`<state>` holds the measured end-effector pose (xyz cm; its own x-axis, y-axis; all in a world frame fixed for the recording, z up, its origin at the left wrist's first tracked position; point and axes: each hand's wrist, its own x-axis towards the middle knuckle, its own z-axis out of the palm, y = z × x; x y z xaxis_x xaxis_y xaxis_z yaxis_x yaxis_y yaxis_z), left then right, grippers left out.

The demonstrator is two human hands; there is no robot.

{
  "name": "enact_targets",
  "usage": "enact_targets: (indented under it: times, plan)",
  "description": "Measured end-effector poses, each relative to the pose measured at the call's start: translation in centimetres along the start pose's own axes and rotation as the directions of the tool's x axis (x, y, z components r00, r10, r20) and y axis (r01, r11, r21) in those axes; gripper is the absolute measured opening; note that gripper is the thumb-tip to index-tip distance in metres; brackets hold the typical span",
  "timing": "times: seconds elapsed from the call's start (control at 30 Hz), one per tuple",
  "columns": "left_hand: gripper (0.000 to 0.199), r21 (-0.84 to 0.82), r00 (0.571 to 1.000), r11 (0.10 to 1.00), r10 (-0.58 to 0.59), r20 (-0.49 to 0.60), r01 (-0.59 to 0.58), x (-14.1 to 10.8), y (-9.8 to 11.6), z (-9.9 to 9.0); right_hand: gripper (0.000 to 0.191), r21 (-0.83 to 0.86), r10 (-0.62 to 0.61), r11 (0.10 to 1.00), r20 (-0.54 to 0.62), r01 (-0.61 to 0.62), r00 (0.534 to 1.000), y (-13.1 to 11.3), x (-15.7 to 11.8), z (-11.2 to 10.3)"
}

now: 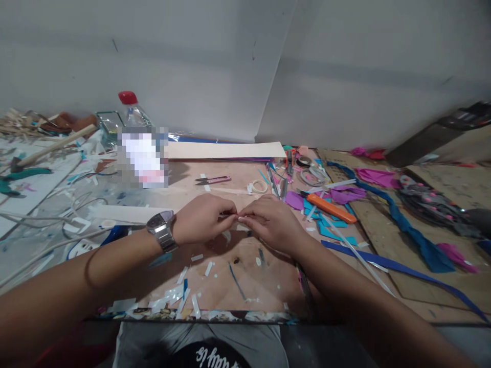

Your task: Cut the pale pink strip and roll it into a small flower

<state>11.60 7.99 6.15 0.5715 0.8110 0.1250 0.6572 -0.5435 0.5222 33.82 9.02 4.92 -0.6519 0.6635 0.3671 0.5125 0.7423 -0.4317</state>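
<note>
Over the middle of the table, my left hand (205, 219), with a metal watch (161, 230) on its wrist, and my right hand (273, 220) meet at the fingertips. Both are closed in a pinch. Whatever lies between the fingers is too small to make out. Beyond them are thread snips (213, 180) and a tape ring (260, 186). An orange utility knife (332, 208) lies right of my right hand among blue and purple scraps. Behind my left wrist lies a white paper strip (128, 214).
Paper scraps (195, 306) litter the front edge. Cables and a power strip (86, 246) lie left, near green-handled pliers (26, 176). A red-capped bottle (132, 110) and a long cream board (226, 150) stand at the back. Blue crepe paper (402, 225) lies right on cardboard.
</note>
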Motion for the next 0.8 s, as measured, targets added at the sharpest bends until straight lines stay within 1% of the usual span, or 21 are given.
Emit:
enact_targets:
  times: [0.13, 0.27, 0.37, 0.43, 0.53, 0.63, 0.7, 0.8]
  plan:
    - [0.029, 0.144, 0.997, 0.987, 0.078, -0.004, -0.077, 0.1, -0.3, 0.6, 0.006, 0.078, 0.127, 0.989, 0.008, -0.128, 0.992, -0.1, 0.0, 0.0]
    - [0.031, 0.205, 0.997, 0.976, 0.082, -0.008, -0.079, 0.0, 0.0, 0.6, 0.01, 0.159, 0.184, 0.969, 0.047, -0.189, 0.982, -0.2, 0.0, -0.3]
    - [0.032, 0.238, 0.997, 0.969, 0.074, -0.003, -0.071, 0.0, 0.4, 0.5, 0.01, 0.176, 0.207, 0.96, 0.091, -0.22, 0.974, -0.3, 0.0, -0.4]
    - [0.031, 0.242, 0.998, 0.968, 0.065, 0.009, -0.065, 0.0, 0.7, 0.4, 0.012, 0.167, 0.201, 0.962, 0.114, -0.218, 0.973, -0.5, 0.0, -0.4]
    - [0.03, 0.205, 0.998, 0.977, 0.058, 0.035, -0.064, 0.1, 0.7, 0.3, 0.016, 0.156, 0.179, 0.967, 0.138, -0.2, 0.974, -0.6, 0.0, -0.4]
    - [0.028, 0.151, 0.997, 0.986, 0.068, 0.034, -0.072, 0.2, 0.5, 0.3, 0.016, 0.185, 0.193, 0.958, 0.161, -0.221, 0.968, -0.6, 0.0, -0.4]
    - [0.028, 0.141, 0.997, 0.987, 0.069, 0.03, -0.073, 0.2, 0.2, 0.4, 0.012, 0.199, 0.207, 0.951, 0.16, -0.237, 0.965, -0.4, 0.0, -0.5]
    - [0.029, 0.143, 0.997, 0.988, 0.059, 0.045, -0.065, 0.3, -0.1, 0.4, 0.009, 0.161, 0.192, 0.964, 0.128, -0.212, 0.973, -0.3, -0.1, -0.5]
